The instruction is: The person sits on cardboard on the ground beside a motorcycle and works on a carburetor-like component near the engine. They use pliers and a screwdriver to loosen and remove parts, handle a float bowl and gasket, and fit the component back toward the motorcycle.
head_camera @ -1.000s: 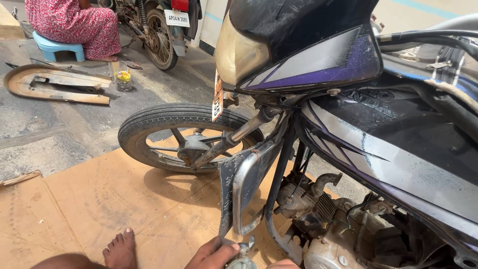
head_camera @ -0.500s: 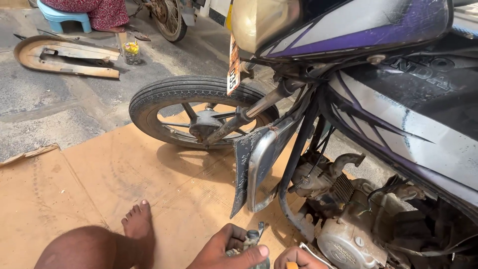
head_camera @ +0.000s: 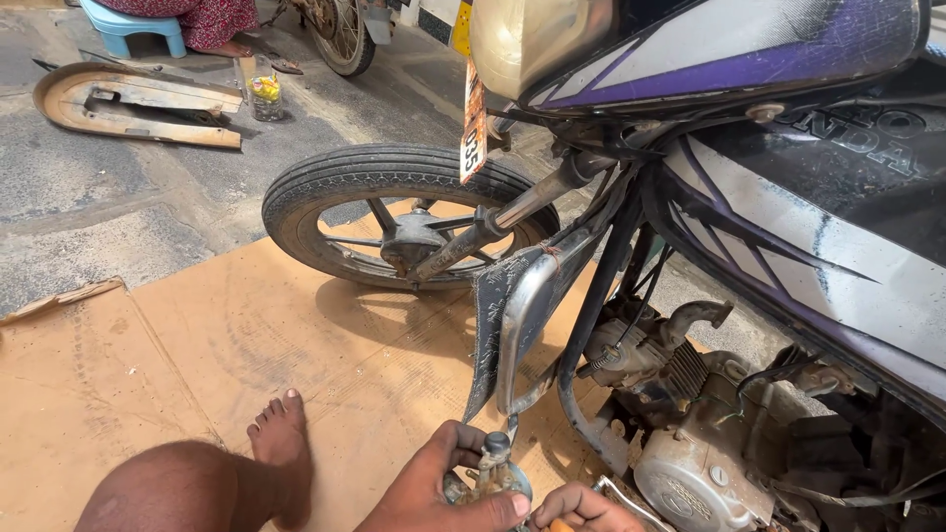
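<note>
Front wheel [head_camera: 404, 217] centre frame, leg guard [head_camera: 517, 315] just above my hands. Left hand [head_camera: 439, 488] curled around a small metal part [head_camera: 493, 473]; right hand [head_camera: 586, 509] closed, bottom edge, contents unclear.

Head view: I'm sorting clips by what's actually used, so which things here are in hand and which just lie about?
In hand:
left hand
right hand
small metal part
motorcycle engine

Lying about:
curved mudguard
small bottle
blue stool
cardboard sheet

Place: open-air roadside motorcycle repair spot
Evidence: motorcycle [head_camera: 749, 197] with exposed engine [head_camera: 690, 463]; flattened cardboard sheet [head_camera: 227, 355] on pavement; detached mudguard [head_camera: 128, 103]; second bike's wheel [head_camera: 340, 34]
</note>
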